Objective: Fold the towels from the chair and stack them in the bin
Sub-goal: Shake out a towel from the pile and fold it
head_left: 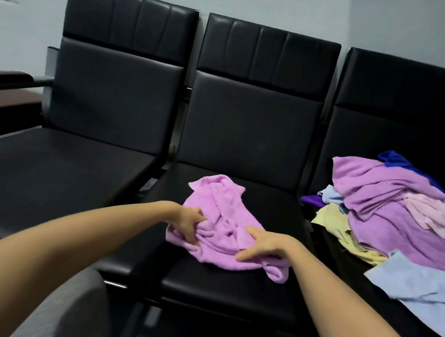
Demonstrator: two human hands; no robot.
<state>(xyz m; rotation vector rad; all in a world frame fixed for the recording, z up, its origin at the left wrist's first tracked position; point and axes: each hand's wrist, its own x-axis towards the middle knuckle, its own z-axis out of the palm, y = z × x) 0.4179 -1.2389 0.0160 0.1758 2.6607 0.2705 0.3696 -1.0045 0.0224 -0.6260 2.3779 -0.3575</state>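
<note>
A crumpled pink-purple towel [223,223] lies on the seat of the middle black chair [230,287]. My left hand [189,224] grips the towel's left side with curled fingers. My right hand [261,243] pinches its lower right part. A heap of towels [392,211] in purple, pink, yellow, light blue and dark blue covers the right chair's seat. No bin is in view.
The left black chair [59,170] has a bare seat. A light blue towel [423,285] hangs off the front of the right seat. A dark wooden armrest [5,77] stands at far left. A pale wall rises behind the chairs.
</note>
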